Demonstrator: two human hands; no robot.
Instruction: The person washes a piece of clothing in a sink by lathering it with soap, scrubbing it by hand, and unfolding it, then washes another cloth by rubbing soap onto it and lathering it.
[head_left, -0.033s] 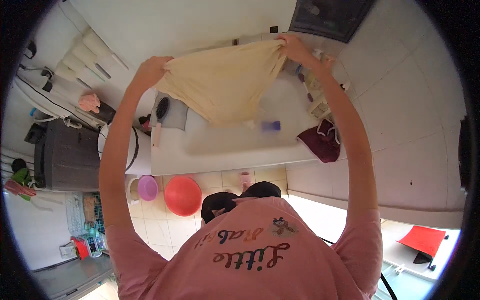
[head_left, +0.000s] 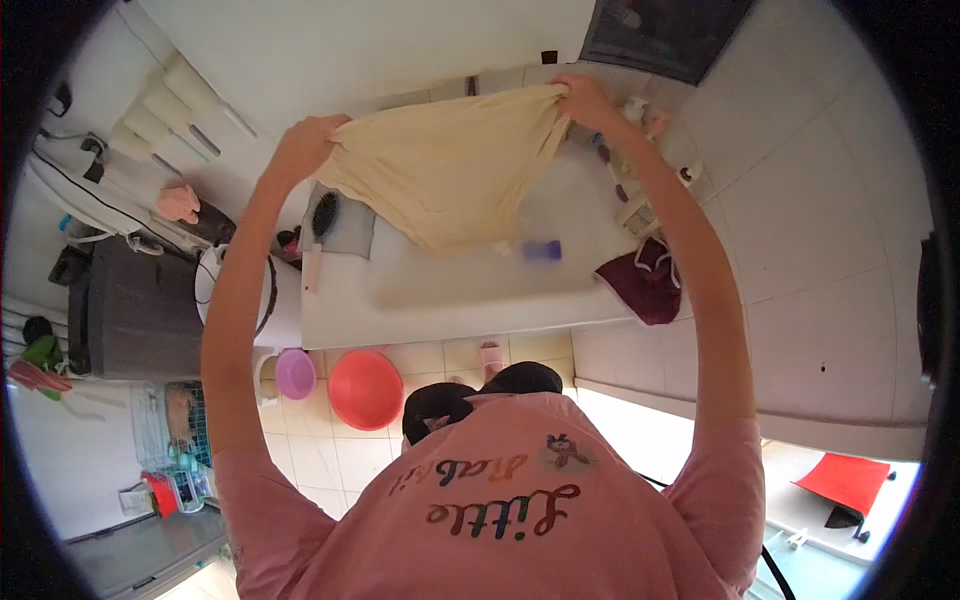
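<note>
Sink (head_left: 450,290) under cloth (head_left: 440,165) between 2 hands (head_left: 308,148)

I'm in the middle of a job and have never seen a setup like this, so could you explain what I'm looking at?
There is no machine here: a person works with two bare hands. The view comes from the left of two wide fisheye cameras on their head, looking down, so straight edges bend near the rim. The left hand and right hand each grip a top corner of a yellow cloth, spread between them above a white surface. On that surface, a hairbrush lies partly on a grey cloth at left; a small blue thing, too blurred to identify, and a maroon cloth lie further right.
</note>
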